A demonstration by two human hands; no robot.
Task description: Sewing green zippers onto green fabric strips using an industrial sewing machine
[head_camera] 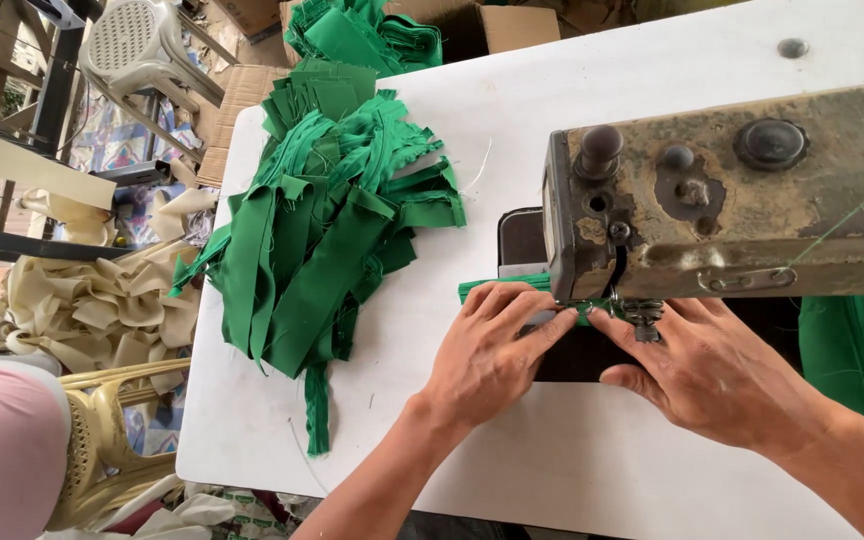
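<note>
Together, left hand (487, 350) and right hand (707, 370) press flat, fingers spread, on a green fabric strip (502, 287) under the sewing machine (732, 200) needle; strip runs nine-to-three o'clock, left hand nearer its free end, on the white table (572, 450).

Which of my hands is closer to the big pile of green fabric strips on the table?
Left. Your left hand lies just right of the pile of green strips, not touching it. Your right hand sits farther right, under the sewing machine head.
</note>
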